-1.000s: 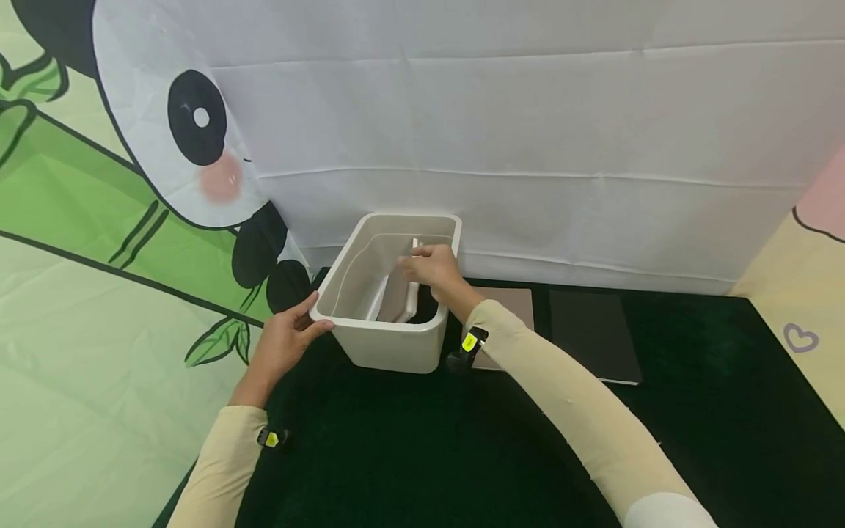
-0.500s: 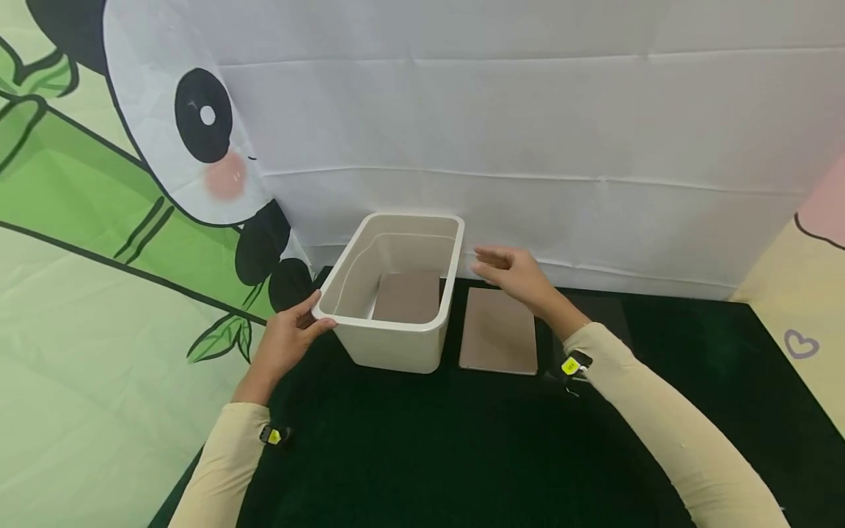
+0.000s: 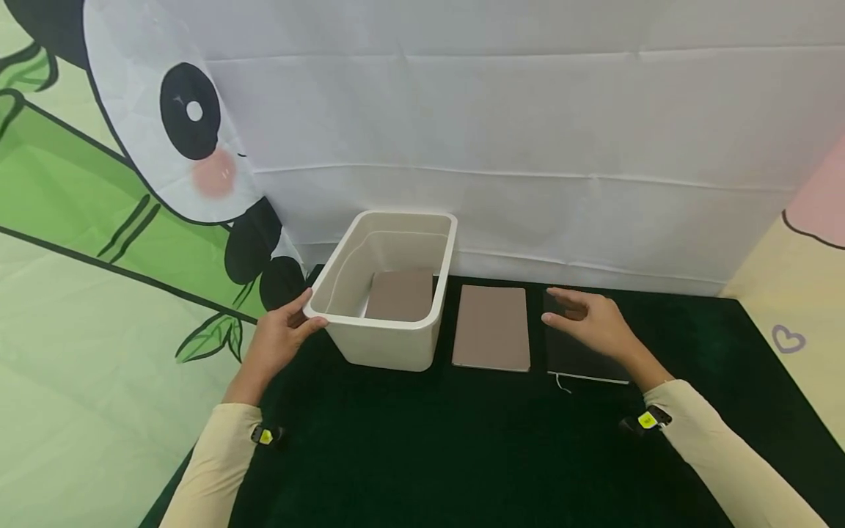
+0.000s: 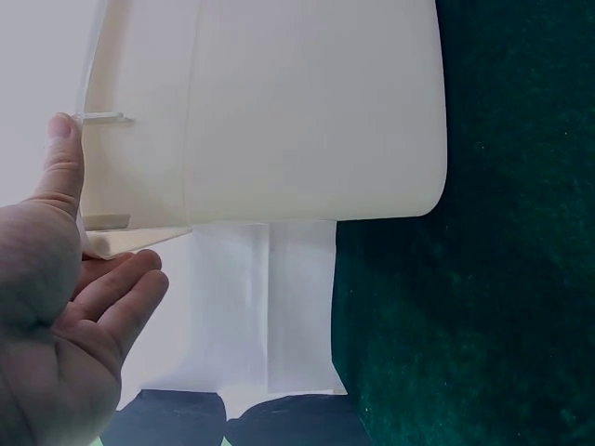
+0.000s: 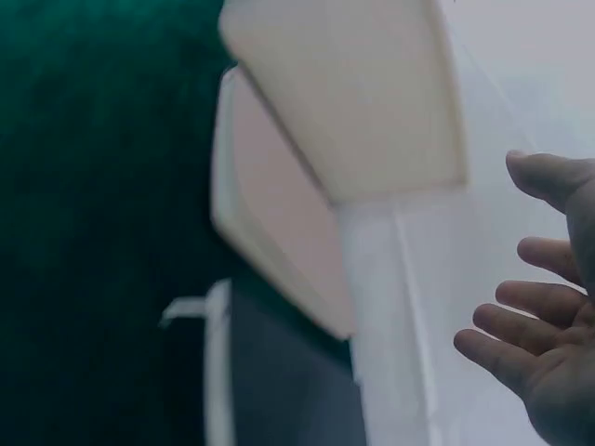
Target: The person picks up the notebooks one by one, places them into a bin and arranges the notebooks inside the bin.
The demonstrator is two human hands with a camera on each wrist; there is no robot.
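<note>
My left hand [image 3: 273, 341] grips the near-left corner of a cream plastic storage bin [image 3: 379, 346], its thumb on the front rim and fingers along the left side. Inside the bin a pinkish-brown notebook [image 3: 399, 295] lies flat at the bottom. To the bin's right, a second pinkish-brown notebook [image 3: 491, 328] rests on the table. Beside that is a black notebook [image 3: 571, 359] with a white ribbon bookmark [image 3: 563, 384]. Above the black notebook hovers my right hand [image 3: 597, 324], fingers spread from the thumb and holding nothing, as the right wrist view also shows.
Dark green cloth [image 3: 429, 455] covers the table. Behind it hangs a pale backdrop [image 3: 495, 117] with a cartoon panda printed at the left. The bin stands close to this backdrop, near the table's left edge.
My right hand let go of the notebook in the bin, where it now lies flat. The hand then swung right, past the second pinkish-brown notebook, to the black one. My left hand stayed at the bin.
</note>
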